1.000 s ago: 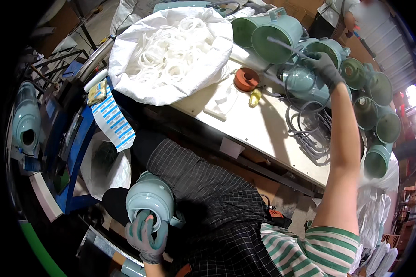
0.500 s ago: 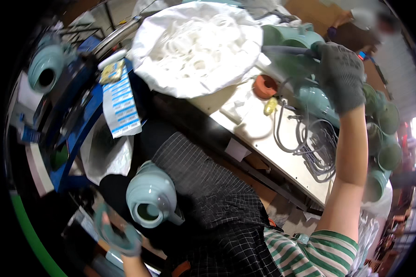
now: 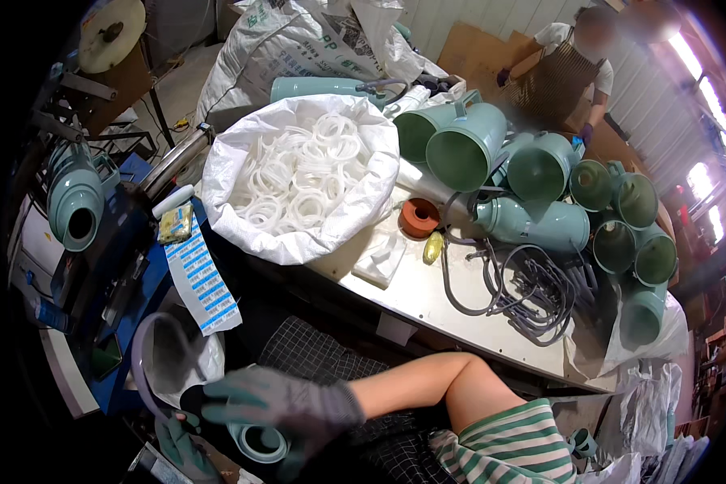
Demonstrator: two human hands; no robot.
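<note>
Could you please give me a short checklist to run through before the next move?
1. Both hands gloved: ok, left hand and right hand alike.
2. View of the pale green vessel unobstructed: not ok, the right hand covers part of it.
3. Grey tube firmly gripped: cannot tell, blurred; it loops up beside the hands.
4. Grey tubing on the table untangled: not ok, its loops overlap.
5. White sack open: ok, translucent rings exposed.

Left fisheye of a head-worn pair
Looking down, right hand pretty close, bench beyond, straight edges bending near the rim.
</note>
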